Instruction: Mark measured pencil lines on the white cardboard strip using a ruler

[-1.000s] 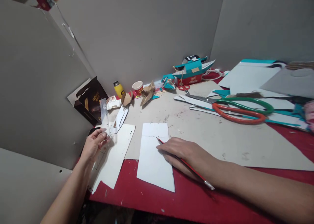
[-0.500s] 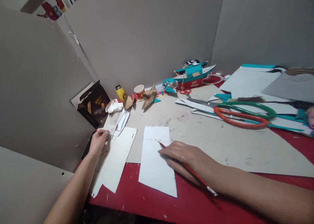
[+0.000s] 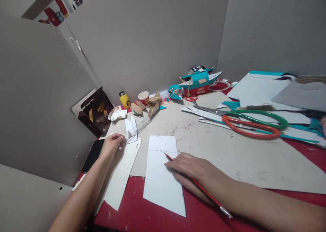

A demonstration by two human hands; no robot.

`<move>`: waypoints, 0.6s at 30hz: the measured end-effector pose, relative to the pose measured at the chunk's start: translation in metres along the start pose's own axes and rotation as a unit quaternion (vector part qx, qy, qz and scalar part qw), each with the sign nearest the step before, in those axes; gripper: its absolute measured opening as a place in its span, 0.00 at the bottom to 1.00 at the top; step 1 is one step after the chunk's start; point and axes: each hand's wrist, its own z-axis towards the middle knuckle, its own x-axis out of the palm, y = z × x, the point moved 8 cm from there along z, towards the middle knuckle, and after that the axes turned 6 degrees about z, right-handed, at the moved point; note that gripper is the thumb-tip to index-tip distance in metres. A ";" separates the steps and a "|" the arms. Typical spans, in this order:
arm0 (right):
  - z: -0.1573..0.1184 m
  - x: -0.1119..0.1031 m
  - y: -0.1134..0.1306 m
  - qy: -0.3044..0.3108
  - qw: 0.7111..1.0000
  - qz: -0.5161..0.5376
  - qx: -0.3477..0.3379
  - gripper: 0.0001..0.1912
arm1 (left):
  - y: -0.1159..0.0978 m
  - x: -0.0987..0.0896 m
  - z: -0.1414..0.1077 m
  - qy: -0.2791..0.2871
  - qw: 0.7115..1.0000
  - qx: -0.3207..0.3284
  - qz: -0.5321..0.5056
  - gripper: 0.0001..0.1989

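My right hand [image 3: 192, 166] is closed around a red pencil [image 3: 201, 186], its tip over the white card [image 3: 163, 177]. A drawn line with small marks crosses the upper part of this card, and its lower edge is slanted. On the left, my left hand [image 3: 114, 145] pinches one end of a clear ruler [image 3: 141, 127], which slants up and to the right. The ruler passes over a small folded white piece [image 3: 131, 127]. Beneath my left hand lies a longer cream card strip [image 3: 121, 174] with a notched lower end.
Big scissors [image 3: 251, 123] with green and orange handles lie on paper offcuts at right. Along the back stand a dark box [image 3: 95, 110], yellow bottle [image 3: 124, 99], paper cup [image 3: 144, 98] and teal paper boat [image 3: 200, 79]. A black phone [image 3: 93, 155] lies far left.
My left hand has moved right with the clear ruler, which now reaches further toward the middle. The phone is more exposed. My right hand keeps its place by the white card.
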 end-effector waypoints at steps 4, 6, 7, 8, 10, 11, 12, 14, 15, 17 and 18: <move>-0.003 0.004 -0.005 0.006 1.000 0.000 0.006 0.12 | -0.007 -0.028 0.001 -0.025 0.999 0.015 0.018 0.18; -0.004 0.006 -0.007 0.012 1.000 -0.003 0.011 0.12 | -0.011 -0.044 0.002 -0.026 0.999 0.024 0.030 0.18; -0.004 0.007 -0.008 0.016 1.000 -0.004 0.015 0.12 | -0.013 -0.051 0.003 -0.022 0.999 0.028 0.037 0.18; -0.004 0.007 -0.009 0.017 1.000 -0.003 0.019 0.12 | -0.014 -0.056 0.003 -0.016 0.998 0.031 0.045 0.18; -0.003 0.006 -0.009 0.011 1.000 0.001 0.026 0.12 | -0.016 -0.062 0.006 0.004 0.998 0.035 0.060 0.18; -0.002 0.005 -0.009 0.006 1.000 0.006 0.029 0.12 | -0.017 -0.062 0.008 0.017 0.997 0.036 0.067 0.18; -0.001 0.003 -0.009 0.001 0.999 0.011 0.031 0.11 | -0.017 -0.061 0.011 0.032 0.996 0.039 0.074 0.17; 0.000 0.003 -0.009 0.003 0.999 0.021 0.041 0.12 | -0.018 -0.055 0.017 0.066 0.993 0.045 0.084 0.17; 0.001 0.003 -0.010 0.007 0.999 0.025 0.046 0.12 | -0.018 -0.052 0.021 0.082 0.992 0.049 0.087 0.17; 0.000 0.001 -0.010 0.008 0.998 0.033 0.061 0.14 | -0.018 -0.045 0.028 0.113 0.988 0.059 0.090 0.17; -0.002 -0.002 -0.012 0.001 0.997 0.035 0.076 0.15 | -0.018 -0.042 0.030 0.126 0.986 0.065 0.091 0.17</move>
